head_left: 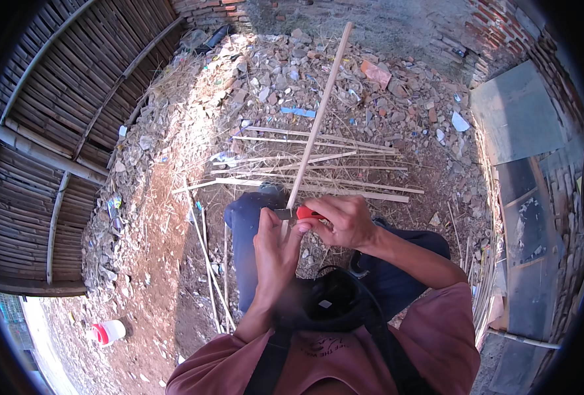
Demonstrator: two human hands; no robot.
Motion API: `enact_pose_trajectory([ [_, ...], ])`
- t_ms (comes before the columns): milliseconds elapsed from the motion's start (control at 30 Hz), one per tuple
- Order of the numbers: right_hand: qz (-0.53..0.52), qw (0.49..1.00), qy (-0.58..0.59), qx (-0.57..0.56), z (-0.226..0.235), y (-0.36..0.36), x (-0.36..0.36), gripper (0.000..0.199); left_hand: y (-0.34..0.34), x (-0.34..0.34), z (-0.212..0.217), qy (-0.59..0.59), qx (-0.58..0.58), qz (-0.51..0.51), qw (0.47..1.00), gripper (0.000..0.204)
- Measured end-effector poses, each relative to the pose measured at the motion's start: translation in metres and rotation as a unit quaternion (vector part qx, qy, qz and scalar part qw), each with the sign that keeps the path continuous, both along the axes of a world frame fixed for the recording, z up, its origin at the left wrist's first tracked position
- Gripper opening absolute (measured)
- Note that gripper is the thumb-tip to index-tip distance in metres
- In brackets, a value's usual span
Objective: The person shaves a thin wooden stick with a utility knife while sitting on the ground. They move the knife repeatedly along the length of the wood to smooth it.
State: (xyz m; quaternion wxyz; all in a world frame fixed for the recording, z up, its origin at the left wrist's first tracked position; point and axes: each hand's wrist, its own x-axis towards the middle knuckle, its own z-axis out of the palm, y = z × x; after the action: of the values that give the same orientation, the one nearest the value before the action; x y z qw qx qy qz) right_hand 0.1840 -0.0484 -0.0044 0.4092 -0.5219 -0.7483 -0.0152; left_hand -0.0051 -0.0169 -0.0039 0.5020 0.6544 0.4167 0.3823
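Observation:
A long, pale strip of wood or bamboo [321, 117] slants from my hands up toward the far wall. My left hand [273, 253] is closed around its near end, thumb and fingers on either side. In my right hand [346, 222] is a knife with a red handle [308, 213]. The knife's short grey blade [284, 214] lies across the strip, its tip close to my left fingertips. Beyond my knees, several similar strips [344, 191] lie loosely crossed on the ground. How the right fingers wrap underneath the handle is partly hidden.
Thin sticks [207, 263] lie left of my legs. A white container with a red lid [109, 332] rests at the lower left. Rubble and stones [285, 76] spread toward a brick wall [410, 29]. A bamboo-slat panel [48, 164] stands left; flat boards [519, 115] lean at right.

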Motion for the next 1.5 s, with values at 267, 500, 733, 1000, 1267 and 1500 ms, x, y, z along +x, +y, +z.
enact_pose_trajectory([
  [267, -0.018, 0.999, -0.032, 0.016, 0.008, 0.001, 0.005, 0.026, -0.004, 0.003, 0.015, 0.018, 0.053, -0.005, 0.998, 0.04],
  [500, -0.066, 0.996, 0.035, 0.048, 0.023, 0.015, 0.032, 0.029, -0.011, -0.001, 0.015, 0.074, 0.065, -0.003, 0.995, 0.037],
  [733, -0.074, 0.996, 0.029, 0.038, 0.029, 0.014, 0.043, 0.029, -0.015, -0.003, 0.015, 0.084, 0.047, -0.015, 0.995, 0.037],
  [1000, -0.079, 0.993, 0.05, 0.065, 0.028, 0.027, 0.064, 0.028, -0.02, -0.007, 0.006, 0.086, 0.046, -0.025, 0.995, 0.037],
  [1267, -0.131, 0.989, 0.042, 0.06, 0.043, 0.054, 0.114, 0.031, -0.029, -0.012, -0.006, 0.121, -0.008, -0.036, 0.992, 0.042],
  [1500, -0.208, 0.976, 0.055, 0.025, 0.057, 0.085, 0.158, 0.034, -0.027, -0.013, -0.01, 0.136, -0.019, -0.047, 0.989, 0.041],
])
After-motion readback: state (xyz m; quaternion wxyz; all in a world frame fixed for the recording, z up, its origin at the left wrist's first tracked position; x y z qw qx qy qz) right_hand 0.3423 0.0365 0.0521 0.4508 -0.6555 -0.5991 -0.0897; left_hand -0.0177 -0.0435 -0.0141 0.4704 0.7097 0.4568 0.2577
